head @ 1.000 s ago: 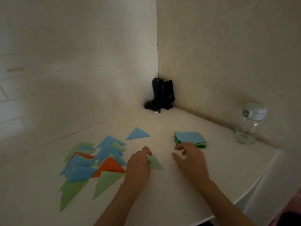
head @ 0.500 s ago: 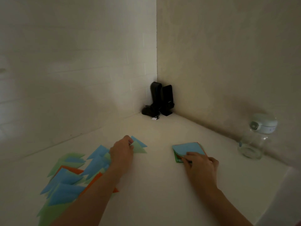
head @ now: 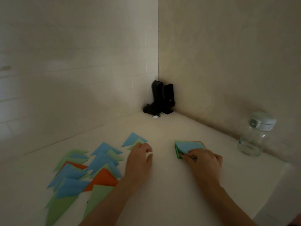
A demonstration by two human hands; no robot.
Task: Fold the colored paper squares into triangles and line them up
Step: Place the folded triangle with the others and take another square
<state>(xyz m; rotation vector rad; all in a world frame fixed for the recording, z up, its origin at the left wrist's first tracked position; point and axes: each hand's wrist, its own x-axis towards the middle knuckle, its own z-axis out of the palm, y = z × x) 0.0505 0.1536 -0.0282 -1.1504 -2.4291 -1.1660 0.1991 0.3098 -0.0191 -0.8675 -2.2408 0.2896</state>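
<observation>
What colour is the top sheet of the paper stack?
Light blue, seen in the head view: the top sheet under the right hand.

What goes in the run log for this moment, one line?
left hand: resting by green triangle, on blue triangle | right hand: pinching top sheet of square stack | phase: fetching next square

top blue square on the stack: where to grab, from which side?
Take the top blue square at its near corner, coming from the near side, where the right hand already rests. It lies flat on the stack, so only an edge or corner can be peeled up.
</observation>
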